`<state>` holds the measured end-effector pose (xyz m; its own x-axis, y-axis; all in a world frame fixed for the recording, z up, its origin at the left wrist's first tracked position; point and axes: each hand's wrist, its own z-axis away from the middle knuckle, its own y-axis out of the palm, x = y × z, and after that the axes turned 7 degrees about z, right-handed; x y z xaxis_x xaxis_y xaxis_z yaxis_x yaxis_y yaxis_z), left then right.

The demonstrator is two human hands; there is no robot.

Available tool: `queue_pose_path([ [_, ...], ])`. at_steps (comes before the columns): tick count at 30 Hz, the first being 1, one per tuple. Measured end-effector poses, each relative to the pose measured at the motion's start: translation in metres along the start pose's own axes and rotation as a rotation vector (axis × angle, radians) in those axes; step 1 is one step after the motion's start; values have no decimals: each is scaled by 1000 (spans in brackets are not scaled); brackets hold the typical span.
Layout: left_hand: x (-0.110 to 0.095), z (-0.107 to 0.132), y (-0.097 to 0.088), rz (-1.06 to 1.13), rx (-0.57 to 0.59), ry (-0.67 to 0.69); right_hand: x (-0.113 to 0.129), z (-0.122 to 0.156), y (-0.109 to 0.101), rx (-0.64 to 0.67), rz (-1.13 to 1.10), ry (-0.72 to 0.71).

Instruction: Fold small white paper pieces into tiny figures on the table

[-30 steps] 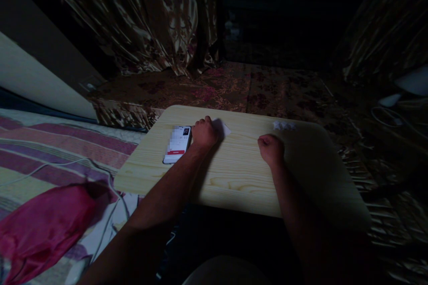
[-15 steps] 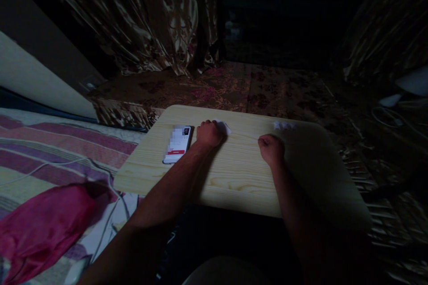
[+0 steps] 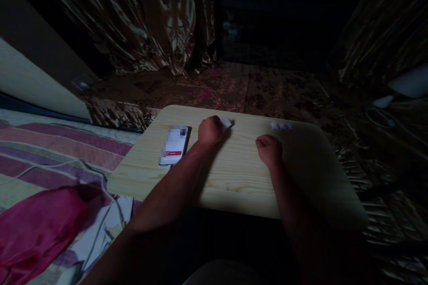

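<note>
A small white paper juts from the closed left hand, seemingly gripped, near the far edge of a wooden table. Three white pieces sit in a row at the far right, apparently already placed; the paper looks not yet dealt with. The right hand, curled into a fist with any contents hidden, sits between the row and the person. A lit phone lies left of the left hand.

3 wht pcs, 1 wht slip, 1 phone
</note>
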<state>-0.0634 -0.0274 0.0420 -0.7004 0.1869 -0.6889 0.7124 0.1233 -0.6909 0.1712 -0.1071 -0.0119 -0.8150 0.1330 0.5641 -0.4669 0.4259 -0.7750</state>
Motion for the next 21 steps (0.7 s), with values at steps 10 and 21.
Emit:
queue_pose_path([
  [10,-21,-5,42,1096,88,-350,25,-32,-8,204,-372,159],
  [21,-24,8,65,1320,329,-325,42,-46,14,176,-660,137],
])
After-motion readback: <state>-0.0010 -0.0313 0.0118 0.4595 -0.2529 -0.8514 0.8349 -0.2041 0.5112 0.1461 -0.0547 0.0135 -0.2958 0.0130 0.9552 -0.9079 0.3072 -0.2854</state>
